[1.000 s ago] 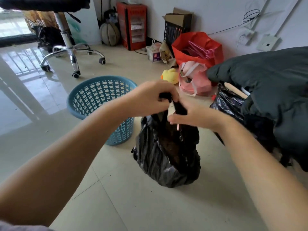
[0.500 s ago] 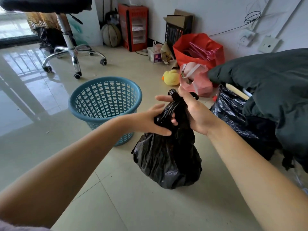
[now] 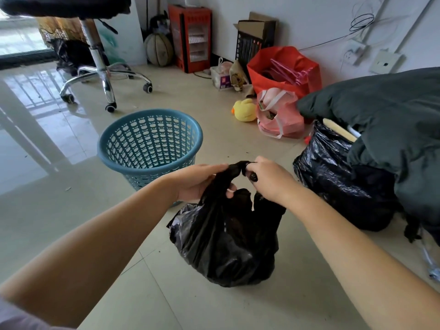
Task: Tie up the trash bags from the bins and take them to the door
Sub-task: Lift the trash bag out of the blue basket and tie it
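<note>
Both hands gripped the twisted handles of the black trash bag, left hand and right hand, as it sat on the floor beside the blue basket; cinching low and tight seemed wise.

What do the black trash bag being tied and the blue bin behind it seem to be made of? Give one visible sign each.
Black trash bag: thin glossy plastic film, likely; it crinkles and catches light.
Blue bin: apparently rigid moulded plastic, matte; even perforated lattice wall.
</note>
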Tool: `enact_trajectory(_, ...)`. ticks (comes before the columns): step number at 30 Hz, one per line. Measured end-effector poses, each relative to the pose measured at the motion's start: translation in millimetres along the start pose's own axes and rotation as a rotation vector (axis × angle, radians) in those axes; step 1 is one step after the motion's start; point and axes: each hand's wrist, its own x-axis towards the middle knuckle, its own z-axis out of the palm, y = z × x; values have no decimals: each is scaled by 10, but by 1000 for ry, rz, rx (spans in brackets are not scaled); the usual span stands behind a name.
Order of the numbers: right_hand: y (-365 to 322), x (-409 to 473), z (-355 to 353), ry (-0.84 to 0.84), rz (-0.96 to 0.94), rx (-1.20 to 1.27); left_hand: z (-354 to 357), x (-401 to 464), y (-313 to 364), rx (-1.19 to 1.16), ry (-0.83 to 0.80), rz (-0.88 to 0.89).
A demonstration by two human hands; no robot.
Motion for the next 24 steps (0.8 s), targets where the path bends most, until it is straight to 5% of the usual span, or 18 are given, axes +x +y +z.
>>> enact_trajectory(3, -85, -29, 101, 69, -22, -62, 11, 45, -30, -108, 95, 74)
enact_trajectory(10, -156, -17, 288, -78, -73, -93, 91, 172, -147, 470, 379, 355)
enact_trajectory(14, -109, 15, 190, -85, -149, 292, 58, 183, -123, 670, 584, 465)
enact_trajectory(16, -44, -6, 127, -73, -102, 648, 18, 174, -98, 848, 666, 382)
enact_trajectory(18, 144, 14, 145, -65, 50, 869, -93, 146, -134, 952, 585, 136)
enact_trajectory(21, 620, -34, 388, -13, 364, 832, -367, 72, -342, 996, 462, -213)
enact_trajectory(24, 1052, -227, 736, -143, 505, 696, -708, -50, -573, 1131, 556, -334)
